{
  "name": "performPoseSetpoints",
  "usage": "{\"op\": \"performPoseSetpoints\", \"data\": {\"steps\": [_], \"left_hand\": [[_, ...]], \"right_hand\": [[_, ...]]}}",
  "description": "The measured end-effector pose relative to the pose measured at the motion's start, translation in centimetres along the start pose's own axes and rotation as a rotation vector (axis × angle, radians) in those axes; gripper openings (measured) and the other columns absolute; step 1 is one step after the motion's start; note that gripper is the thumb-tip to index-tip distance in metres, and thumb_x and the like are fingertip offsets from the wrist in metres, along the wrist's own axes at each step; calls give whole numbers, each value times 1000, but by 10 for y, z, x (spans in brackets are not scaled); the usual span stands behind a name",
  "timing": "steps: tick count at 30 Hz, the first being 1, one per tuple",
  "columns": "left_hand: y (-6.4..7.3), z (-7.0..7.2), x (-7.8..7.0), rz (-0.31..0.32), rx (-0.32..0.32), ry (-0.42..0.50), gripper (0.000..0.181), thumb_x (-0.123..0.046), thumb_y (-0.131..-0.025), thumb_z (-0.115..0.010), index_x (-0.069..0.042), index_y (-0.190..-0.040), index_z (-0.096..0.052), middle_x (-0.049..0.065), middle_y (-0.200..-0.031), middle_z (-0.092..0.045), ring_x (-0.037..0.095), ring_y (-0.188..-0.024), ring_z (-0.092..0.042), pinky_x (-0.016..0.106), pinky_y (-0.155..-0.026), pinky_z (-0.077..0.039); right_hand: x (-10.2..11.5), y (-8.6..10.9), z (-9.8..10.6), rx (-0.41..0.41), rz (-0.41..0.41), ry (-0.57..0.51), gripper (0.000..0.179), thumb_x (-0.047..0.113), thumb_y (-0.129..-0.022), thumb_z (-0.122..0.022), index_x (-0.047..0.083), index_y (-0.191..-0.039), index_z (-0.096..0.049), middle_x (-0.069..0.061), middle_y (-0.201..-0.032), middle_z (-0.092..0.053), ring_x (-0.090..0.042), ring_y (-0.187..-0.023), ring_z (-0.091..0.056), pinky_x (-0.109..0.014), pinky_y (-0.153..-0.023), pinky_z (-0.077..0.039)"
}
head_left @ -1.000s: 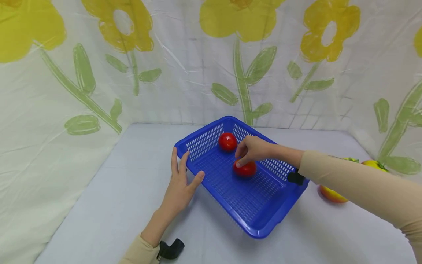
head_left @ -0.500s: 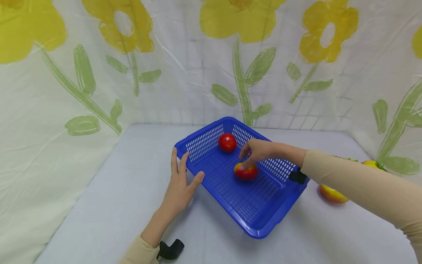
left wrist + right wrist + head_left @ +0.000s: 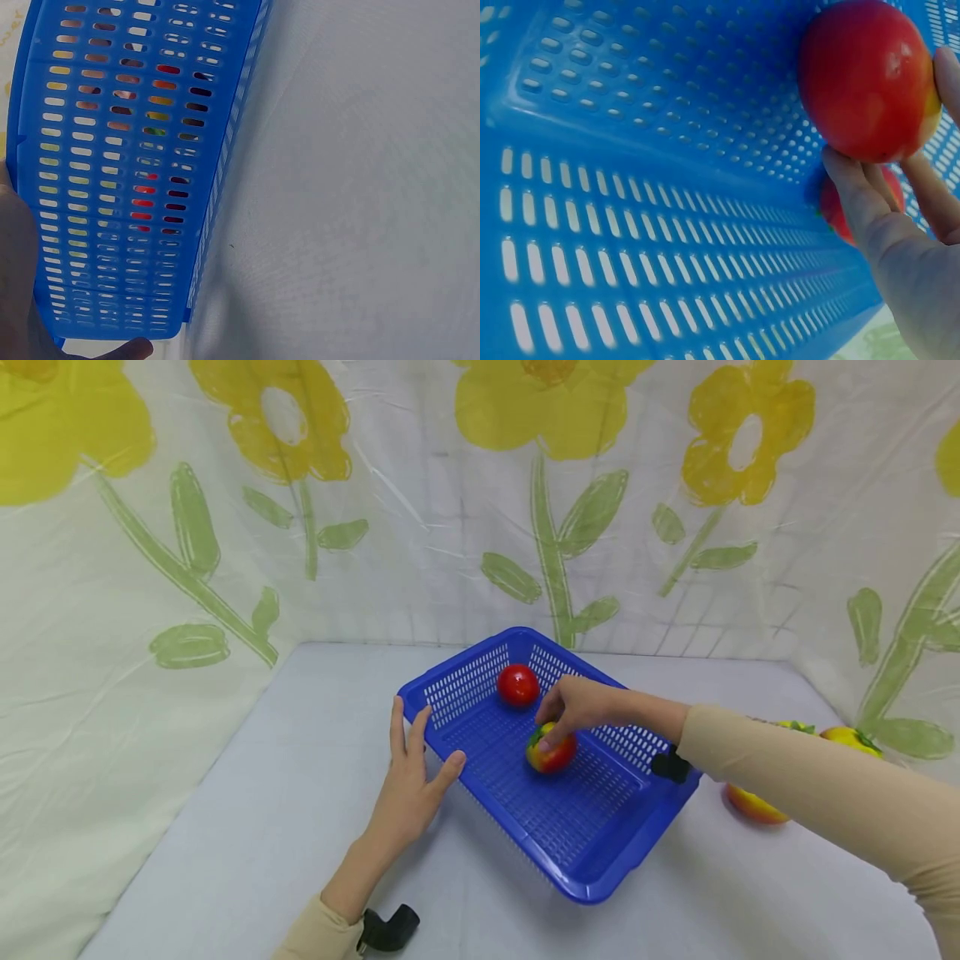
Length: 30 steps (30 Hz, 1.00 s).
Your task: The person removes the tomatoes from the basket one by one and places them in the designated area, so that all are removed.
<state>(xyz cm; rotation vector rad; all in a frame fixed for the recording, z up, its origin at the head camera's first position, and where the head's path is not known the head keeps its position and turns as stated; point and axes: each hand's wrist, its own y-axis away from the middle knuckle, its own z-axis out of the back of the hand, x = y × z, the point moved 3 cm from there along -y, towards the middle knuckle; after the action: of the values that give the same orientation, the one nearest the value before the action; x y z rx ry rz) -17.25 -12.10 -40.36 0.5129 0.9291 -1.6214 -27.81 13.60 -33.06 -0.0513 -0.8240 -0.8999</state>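
Observation:
Inside a blue plastic basket point(image 3: 525, 839) with slotted walls, my right hand point(image 3: 581, 703) pinches a red-and-yellow tomato point(image 3: 558, 756) between thumb and fingers. Its green-and-yellow stem end faces left in the head view. In the right wrist view the tomato point(image 3: 866, 79) shows its red side, with fingertips below and at its right. A second, all-red tomato point(image 3: 518, 685) lies in the basket's far corner. My left hand point(image 3: 408, 793) touches the basket's left rim with spread, fairly straight fingers. Seen from the left wrist, the slotted wall point(image 3: 112, 172) partly hides the tomatoes.
Right of the basket, partly hidden by the right sleeve point(image 3: 810, 777), lie a red-and-yellow fruit point(image 3: 753, 806) and a yellow one with a green top point(image 3: 851, 739). All stands on a white-covered table point(image 3: 247, 810). A flower-printed curtain point(image 3: 420, 527) hangs behind.
In the right hand the tomato has turned: first its red side showed, then yellow, and now its green stem end. The left hand and basket have stayed put.

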Motion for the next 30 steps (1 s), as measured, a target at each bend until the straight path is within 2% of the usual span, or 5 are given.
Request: {"op": "performPoseSetpoints", "data": {"steps": [7,16,23,30], "left_hand": [[0,-1,0,-2,-1,-6,83,-56,-95,-55,-22,-159,-14,-4,-161,20,42,-134,-38,62,-92,-44],[0,0,-1,-1,0,-9,83,-55,-95,-55,-21,-159,-14,-5,-161,20,41,-134,-39,61,-92,-44],[0,0,-1,3,0,-15,83,-56,-95,-55,-21,-159,-15,-7,-161,21,41,-133,-40,61,-91,-45],[1,1,-2,3,0,-13,82,-55,-95,-55,-20,-159,-15,-5,-161,20,41,-134,-39,61,-93,-43]], "right_hand": [[-2,1,0,6,7,-25,45,21,-80,-84,-3,-115,-69,-7,-105,-70,-23,-99,-65,-36,-86,-54],[0,2,-2,20,-56,-73,48,21,-81,-84,-3,-118,-66,-7,-104,-69,-24,-97,-64,-34,-82,-55],[-4,-4,-5,1,-86,-101,44,25,-79,-85,4,-114,-70,-5,-103,-69,-22,-96,-65,-35,-83,-55],[4,-12,-13,18,-51,-106,42,29,-79,-85,8,-112,-72,-3,-101,-70,-22,-97,-64,-34,-85,-54]]}}
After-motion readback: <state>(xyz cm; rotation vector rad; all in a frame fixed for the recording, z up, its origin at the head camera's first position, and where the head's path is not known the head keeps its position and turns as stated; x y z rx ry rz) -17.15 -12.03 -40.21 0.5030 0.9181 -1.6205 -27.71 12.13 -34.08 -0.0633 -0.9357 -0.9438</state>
